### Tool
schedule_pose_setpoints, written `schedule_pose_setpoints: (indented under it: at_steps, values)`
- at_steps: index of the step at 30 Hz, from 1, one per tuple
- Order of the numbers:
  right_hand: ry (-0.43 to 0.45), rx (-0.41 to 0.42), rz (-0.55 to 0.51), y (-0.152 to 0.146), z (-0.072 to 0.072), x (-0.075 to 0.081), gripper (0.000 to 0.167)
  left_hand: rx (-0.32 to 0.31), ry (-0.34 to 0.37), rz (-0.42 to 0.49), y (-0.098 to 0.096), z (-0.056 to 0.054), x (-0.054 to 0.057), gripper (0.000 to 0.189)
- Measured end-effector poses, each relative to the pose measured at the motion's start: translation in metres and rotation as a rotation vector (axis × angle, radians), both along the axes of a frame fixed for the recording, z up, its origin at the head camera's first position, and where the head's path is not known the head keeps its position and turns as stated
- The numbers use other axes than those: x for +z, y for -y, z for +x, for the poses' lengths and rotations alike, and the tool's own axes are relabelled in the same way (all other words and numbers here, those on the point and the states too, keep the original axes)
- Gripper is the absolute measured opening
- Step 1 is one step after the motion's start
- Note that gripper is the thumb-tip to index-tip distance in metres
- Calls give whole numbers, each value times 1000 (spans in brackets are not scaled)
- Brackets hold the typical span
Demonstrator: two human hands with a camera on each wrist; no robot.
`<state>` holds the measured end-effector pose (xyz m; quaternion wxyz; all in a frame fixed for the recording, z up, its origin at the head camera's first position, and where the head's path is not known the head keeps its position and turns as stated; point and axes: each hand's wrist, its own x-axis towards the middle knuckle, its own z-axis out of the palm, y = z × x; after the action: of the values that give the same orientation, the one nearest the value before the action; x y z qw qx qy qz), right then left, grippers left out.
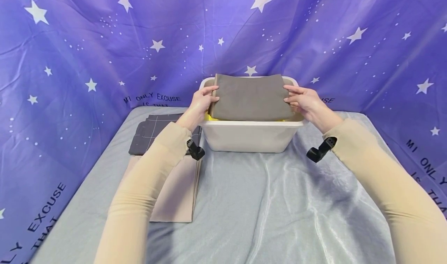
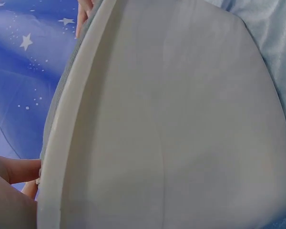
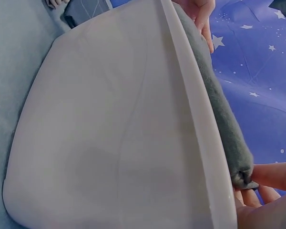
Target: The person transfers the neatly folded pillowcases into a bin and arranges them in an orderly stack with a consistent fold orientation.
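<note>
Though it is folded, grey-brown cloth (image 1: pixel 250 98), smooth, plain

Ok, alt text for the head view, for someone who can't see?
A person's left hand and right hand hold opposite sides of a folded grey cloth at the top of a white tub. Left of it lie a dark cloth and a pale pink cloth; a starry purple curtain hangs behind.

A curtained-off nook, possibly in a home, though its hangings hide the room around: purple star-printed curtains (image 1: pixel 227 13) with black lettering fill the upper frame and both sides, a shiny grey-blue cloth (image 1: pixel 237 202) covers the flat surface at lower centre, and folded pink fabric (image 1: pixel 176 202) lies left of centre.
</note>
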<state>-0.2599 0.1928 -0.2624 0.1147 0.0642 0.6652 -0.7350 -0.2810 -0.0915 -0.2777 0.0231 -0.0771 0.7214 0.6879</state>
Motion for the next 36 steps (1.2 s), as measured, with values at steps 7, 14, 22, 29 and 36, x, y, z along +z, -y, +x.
schedule_pose_setpoints:
  at_steps: [7, 14, 22, 29, 36]
  values:
    - [-2, -6, -9, 0, -1, -4, 61, 3, 0, -27, -1, 0, -4, 44]
    - [-53, 10, 86, -1, -2, -7, 60, 12, -18, -78, -3, 0, -5, 42]
    - [-464, -18, 652, -3, 5, -9, 41, 56, -172, -170, 5, 5, -2, 35]
    - [-662, -11, 767, 3, 28, -7, 33, 18, -299, -221, 20, 25, 4, 29]
    - [-750, 44, 706, 11, 45, -12, 29, -64, -391, -208, 27, 44, 2, 28]
